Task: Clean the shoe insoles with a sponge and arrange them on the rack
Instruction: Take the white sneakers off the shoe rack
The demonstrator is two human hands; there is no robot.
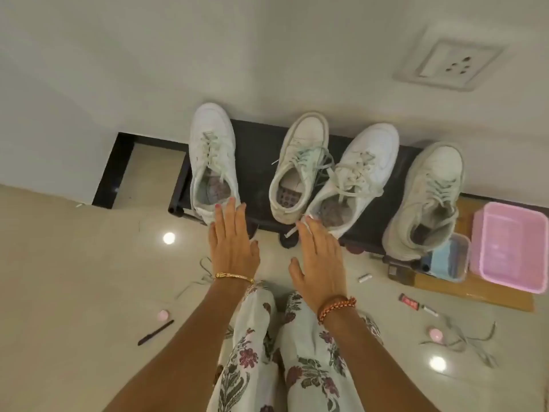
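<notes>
Several white sneakers stand in a row on a low black rack (255,162) against the wall. The leftmost sneaker (212,150) shows a patterned insole inside. A second sneaker (300,162) and a third sneaker (356,173) lean together at the middle, and a greyer sneaker (427,197) stands at the right end. My left hand (233,242) is flat with straight fingers, its fingertips at the leftmost sneaker's heel. My right hand (319,257) is also flat and holds nothing, fingertips at the third sneaker's heel. No sponge is visible.
A pink plastic tub (511,248) and a clear box with blue contents (448,260) sit on a board at the right. Loose laces (463,340), a black pen (156,332), small pink caps, a tube and my floral-trousered legs lie on the glossy floor.
</notes>
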